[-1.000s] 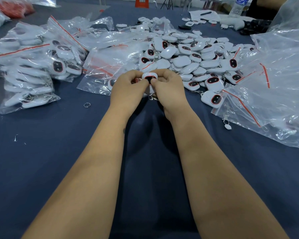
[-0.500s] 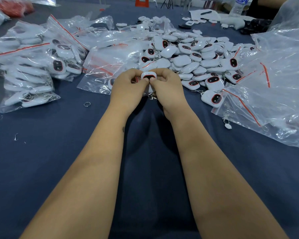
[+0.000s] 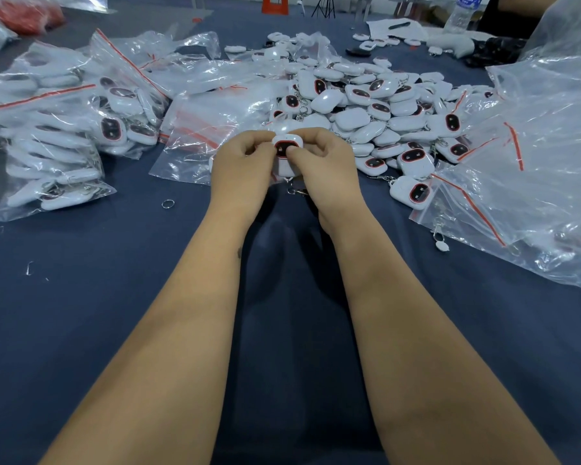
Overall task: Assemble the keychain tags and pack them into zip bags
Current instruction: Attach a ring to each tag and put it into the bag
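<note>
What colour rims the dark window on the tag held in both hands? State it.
Red, around the dark window of the white plastic tag; the head view shows it.

A dark navy-blue cloth-covered worktop [image 3: 81,313] fills the view. A white rounded plastic keychain tag with a black oval window ringed in red [image 3: 286,148] sits at the centre. Behind it lies a heap of white plastic tags [image 3: 376,105], many showing the same black, red-rimmed ovals. Clear plastic zip bags with thin red seal stripes [image 3: 64,129] hold more white tags. A small silver metal split ring [image 3: 167,204] lies on the navy cloth. A bright orange object [image 3: 275,3] stands at the far edge.
</note>
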